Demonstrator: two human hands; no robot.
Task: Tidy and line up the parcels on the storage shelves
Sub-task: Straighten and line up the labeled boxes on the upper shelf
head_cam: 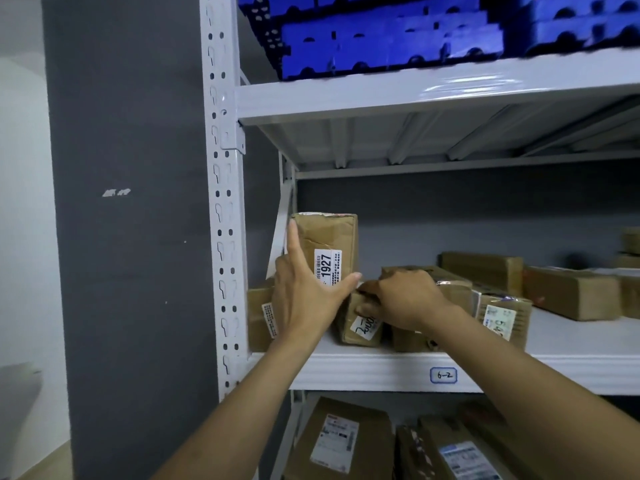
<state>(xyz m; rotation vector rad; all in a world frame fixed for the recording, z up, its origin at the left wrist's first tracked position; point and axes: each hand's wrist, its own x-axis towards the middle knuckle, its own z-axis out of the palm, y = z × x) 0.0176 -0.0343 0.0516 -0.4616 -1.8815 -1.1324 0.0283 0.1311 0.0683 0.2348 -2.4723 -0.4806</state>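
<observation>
Both busy: my left hand [304, 296] lay flat on the tall brown cardboard parcel [334, 237], right hand [405, 299] gripped a small brown parcel [360, 329].

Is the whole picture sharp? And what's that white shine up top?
In the head view the 1927 label is crisp, while the parcels at far right and the blue crates up top are blurred; also in the head view, the white streaks are glare on the glossy upper shelf beam, and the wide lens makes the shelf post lean.

Blue plastic pallets [391, 39] up top, dark grey wall [131, 237] left
</observation>
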